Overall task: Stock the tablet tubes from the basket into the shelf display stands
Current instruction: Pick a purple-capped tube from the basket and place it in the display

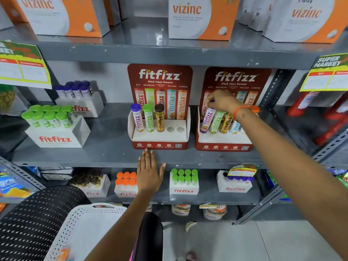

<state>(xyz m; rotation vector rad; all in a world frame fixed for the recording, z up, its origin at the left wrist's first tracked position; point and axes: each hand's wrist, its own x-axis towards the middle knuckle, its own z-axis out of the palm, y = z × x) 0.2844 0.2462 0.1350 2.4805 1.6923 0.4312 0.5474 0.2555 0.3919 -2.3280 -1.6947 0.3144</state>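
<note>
Two red fitfizz display stands sit on the middle shelf. The left stand (pixel 160 140) holds a purple, a green and a brown-capped tube, with two holes bare at its right. The right stand (pixel 224 144) holds several tubes. My right hand (pixel 223 101) grips the cap of the purple tube (pixel 207 120) at that stand's leftmost slot; the tube leans left. My left hand (pixel 148 171) rests flat, fingers apart, on the shelf edge below the left stand. The white perforated basket (pixel 82 228) is at the bottom left, with an orange item showing at its lower edge.
White fitfizz cartons of green-capped tubes (pixel 54 129) and purple-capped tubes (pixel 79 98) stand at the shelf's left. Vizinc boxes (pixel 199 17) fill the shelf above. More cartons (pixel 183 182) line the shelf below. Price tags hang at both sides.
</note>
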